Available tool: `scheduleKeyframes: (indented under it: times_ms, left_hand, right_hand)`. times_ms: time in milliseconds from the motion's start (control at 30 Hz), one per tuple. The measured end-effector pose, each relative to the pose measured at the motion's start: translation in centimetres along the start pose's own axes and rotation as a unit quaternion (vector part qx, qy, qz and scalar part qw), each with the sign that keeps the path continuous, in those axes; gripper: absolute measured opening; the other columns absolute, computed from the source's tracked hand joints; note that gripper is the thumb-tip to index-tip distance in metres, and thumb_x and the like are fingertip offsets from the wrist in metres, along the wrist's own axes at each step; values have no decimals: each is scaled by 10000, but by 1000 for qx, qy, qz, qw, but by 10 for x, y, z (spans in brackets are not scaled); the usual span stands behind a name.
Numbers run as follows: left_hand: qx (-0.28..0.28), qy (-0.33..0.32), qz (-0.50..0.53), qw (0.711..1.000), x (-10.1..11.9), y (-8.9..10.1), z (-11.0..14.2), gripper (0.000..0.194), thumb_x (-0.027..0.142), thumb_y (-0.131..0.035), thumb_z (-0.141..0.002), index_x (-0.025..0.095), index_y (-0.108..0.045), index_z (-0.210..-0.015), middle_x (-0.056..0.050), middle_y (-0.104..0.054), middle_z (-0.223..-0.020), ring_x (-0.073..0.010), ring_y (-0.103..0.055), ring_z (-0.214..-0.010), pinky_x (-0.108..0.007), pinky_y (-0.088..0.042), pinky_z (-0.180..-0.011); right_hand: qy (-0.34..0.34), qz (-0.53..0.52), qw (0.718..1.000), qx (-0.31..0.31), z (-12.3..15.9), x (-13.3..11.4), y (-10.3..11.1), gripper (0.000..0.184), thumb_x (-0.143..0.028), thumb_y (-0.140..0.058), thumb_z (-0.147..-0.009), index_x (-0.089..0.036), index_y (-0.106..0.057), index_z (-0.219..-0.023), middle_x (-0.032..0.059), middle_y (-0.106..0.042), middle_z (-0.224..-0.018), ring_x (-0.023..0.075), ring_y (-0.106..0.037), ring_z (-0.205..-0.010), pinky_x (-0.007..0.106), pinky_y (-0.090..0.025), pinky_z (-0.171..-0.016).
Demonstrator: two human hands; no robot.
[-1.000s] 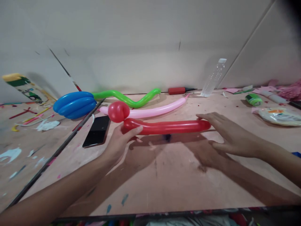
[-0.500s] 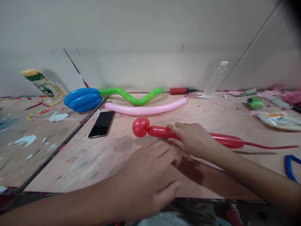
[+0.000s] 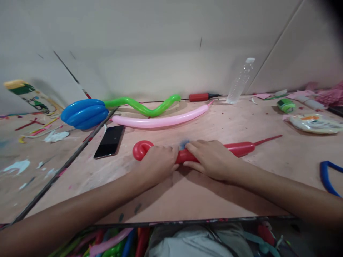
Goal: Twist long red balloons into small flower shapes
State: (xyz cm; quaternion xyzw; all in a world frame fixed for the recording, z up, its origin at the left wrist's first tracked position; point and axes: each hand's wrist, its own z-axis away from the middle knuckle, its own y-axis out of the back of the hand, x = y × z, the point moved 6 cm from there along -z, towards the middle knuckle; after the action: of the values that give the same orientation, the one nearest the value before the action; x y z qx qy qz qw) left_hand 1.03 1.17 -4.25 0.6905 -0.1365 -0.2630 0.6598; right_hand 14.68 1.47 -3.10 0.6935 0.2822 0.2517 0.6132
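While the left hand (image 3: 160,160) and right hand (image 3: 211,160), just beside each other, clamp the red balloon (image 3: 240,149) low over the counter (image 3: 203,205), its curled end lies toward nine o'clock, its thin tail toward three; a pink balloon (image 3: 160,122) rests toward eleven.

Both hands (image 3: 161,160) (image 3: 211,159) curl palms-down, forearms converging from either side
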Motion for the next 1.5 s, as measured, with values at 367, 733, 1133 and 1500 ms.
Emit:
scheduleKeyframes:
  times_ms: [367, 733, 1133, 1500]
  left_hand:
    - [39, -71, -1, 997, -7, -16, 2, 324, 491, -479, -1051, 191, -588, -1110, -80, -718, -945, -272, -744, -813, -295, -408, -528]
    - [15, -67, -1, 998, -4, -12, 0, 309, 423, -537, -1026, 151, -591, -1162, -114, -728, -996, -315, -735, -815, -344, -463, -572]
    - [139, -47, -24, 989, -28, 27, 14, 247, 408, -614, -924, 170, -666, -966, -144, -742, -938, -360, -657, -956, -512, -439, -874]
    - [140, -31, -14, 990, -35, 29, 16, 134, 301, -584, -927, 178, -639, -923, -116, -725, -905, -329, -670, -902, -442, -443, -780]
  right_hand:
    - [58, -4, 997, -45, -9, 0, -15, 304, -432, -456, -1092, -211, -654, -1158, 78, -754, -1050, 246, -730, -805, 315, -375, -618]
    - [40, -27, 998, -45, -10, -1, -10, 369, -492, -455, -1082, -206, -659, -1194, 87, -752, -1098, 259, -728, -908, 333, -429, -696]
    - [-12, 36, 999, -14, -5, 31, 8, 159, -344, -578, -1026, -196, -636, -1024, 69, -753, -948, 239, -686, -764, 301, -306, -612]
    - [-27, 16, 999, -5, 0, 37, 17, 342, -538, -561, -1004, -203, -630, -1012, 90, -760, -988, 269, -688, -828, 309, -332, -649]
